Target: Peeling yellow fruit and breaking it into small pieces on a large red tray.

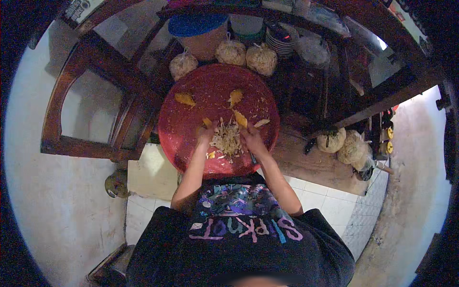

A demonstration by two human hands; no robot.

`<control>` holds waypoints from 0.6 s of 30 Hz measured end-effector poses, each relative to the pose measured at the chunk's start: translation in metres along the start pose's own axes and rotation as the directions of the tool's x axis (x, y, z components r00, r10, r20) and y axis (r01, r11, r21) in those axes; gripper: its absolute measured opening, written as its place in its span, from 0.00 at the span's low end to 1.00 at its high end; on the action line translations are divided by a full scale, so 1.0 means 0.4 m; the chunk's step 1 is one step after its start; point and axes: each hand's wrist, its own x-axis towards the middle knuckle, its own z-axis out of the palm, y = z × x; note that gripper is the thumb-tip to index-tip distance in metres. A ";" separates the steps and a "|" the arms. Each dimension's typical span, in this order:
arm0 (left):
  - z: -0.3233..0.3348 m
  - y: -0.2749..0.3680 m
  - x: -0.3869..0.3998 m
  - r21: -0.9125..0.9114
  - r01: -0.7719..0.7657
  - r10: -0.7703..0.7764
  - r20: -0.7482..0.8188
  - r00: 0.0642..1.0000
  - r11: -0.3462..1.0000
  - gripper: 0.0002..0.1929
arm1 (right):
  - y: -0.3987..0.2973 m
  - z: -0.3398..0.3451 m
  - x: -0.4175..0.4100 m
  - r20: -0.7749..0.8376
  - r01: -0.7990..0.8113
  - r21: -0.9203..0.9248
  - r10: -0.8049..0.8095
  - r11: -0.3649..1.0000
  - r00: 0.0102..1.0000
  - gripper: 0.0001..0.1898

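Observation:
A large round red basin (186,143) lies before me with a heap of pale shredded food (227,140), probably meat, near its front. My left hand (206,134) is at the heap's left side, fingers close to a small yellow piece (207,122). Against the right side rests my right hand (251,137), its fingertips by a longer yellow piece (240,118). A dark handle (253,158), perhaps a knife's, shows beside my right wrist; its other end is hidden. Farther back in the basin are two yellow pieces, one left (185,98) and one right (235,97). Blur hides the finger details.
Tied clear bags of pale food (231,52) line the basin's far rim. Behind them stand a blue-lidded bucket (198,26) and stacked plates (280,45). More filled bags (349,147) sit on the wooden surface (304,154) at right. A wooden frame (53,118) rises at left.

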 end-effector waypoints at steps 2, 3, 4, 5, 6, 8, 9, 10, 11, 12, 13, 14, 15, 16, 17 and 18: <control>0.040 0.016 -0.037 0.022 -0.034 0.032 0.081 0.996 0.999 0.06 | -0.022 -0.007 0.004 0.045 -0.290 0.178 0.287 0.940 0.957 0.09; 0.064 0.030 -0.062 0.035 -0.051 0.046 0.125 0.991 0.998 0.05 | -0.030 -0.013 0.003 0.040 -0.291 0.180 0.288 0.940 0.957 0.09; 0.082 0.043 -0.088 0.047 -0.067 0.058 0.167 0.984 0.997 0.05 | -0.037 -0.016 -0.002 0.163 -0.405 0.103 0.386 0.909 0.908 0.15; 0.098 0.057 -0.114 0.051 -0.064 0.054 0.171 0.984 0.997 0.05 | -0.043 -0.020 -0.008 0.274 -0.503 0.014 0.481 0.864 0.833 0.21; 0.110 0.078 -0.146 0.048 0.019 -0.030 0.236 0.971 0.999 0.06 | -0.084 -0.025 -0.017 0.277 -0.505 0.014 0.482 0.863 0.831 0.21; 0.097 0.075 -0.157 0.043 0.097 -0.105 0.293 0.950 0.994 0.08 | -0.200 -0.042 -0.026 0.425 -0.500 0.100 0.418 0.860 0.803 0.22; 0.074 0.047 -0.142 -0.050 0.210 -0.192 0.244 0.951 0.976 0.10 | -0.224 -0.053 -0.028 0.427 -0.499 0.099 0.416 0.861 0.803 0.22; 0.061 0.038 -0.137 -0.144 0.317 -0.286 0.204 0.936 0.937 0.12 | -0.237 -0.067 -0.030 0.476 -0.578 0.173 0.446 0.798 0.758 0.20; 0.049 0.027 -0.135 -0.143 0.319 -0.288 0.204 0.936 0.937 0.12 | -0.241 -0.073 -0.032 0.527 -0.651 0.239 0.467 0.720 0.710 0.18; 0.045 0.025 -0.139 -0.156 0.308 -0.281 0.170 0.944 0.939 0.14 | -0.233 -0.071 -0.032 0.526 -0.652 0.241 0.468 0.719 0.710 0.18; 0.042 0.023 -0.144 -0.168 0.295 -0.274 0.136 0.952 0.941 0.16 | -0.217 -0.064 -0.031 0.371 -0.565 0.201 0.471 0.801 0.800 0.17; 0.042 0.019 -0.150 -0.167 0.297 -0.276 0.135 0.952 0.940 0.16 | -0.200 -0.055 -0.030 0.210 -0.477 0.139 0.445 0.868 0.870 0.17; 0.047 0.025 -0.163 -0.044 0.178 -0.167 0.188 0.968 0.983 0.15 | -0.181 -0.047 -0.033 0.207 -0.480 0.140 0.449 0.866 0.869 0.17; 0.054 0.034 -0.177 0.074 0.047 -0.064 0.255 0.965 0.996 0.14 | -0.157 -0.037 -0.037 0.217 -0.334 0.058 0.315 0.941 0.924 0.17; 0.058 0.043 -0.192 0.078 0.050 -0.069 0.260 0.963 0.996 0.14 | -0.133 -0.029 -0.041 0.239 -0.174 -0.024 0.175 0.984 0.955 0.17; 0.063 0.059 -0.207 0.176 0.035 -0.076 0.232 0.970 0.984 0.13 | -0.107 -0.024 -0.043 0.237 -0.176 -0.022 0.176 0.984 0.956 0.17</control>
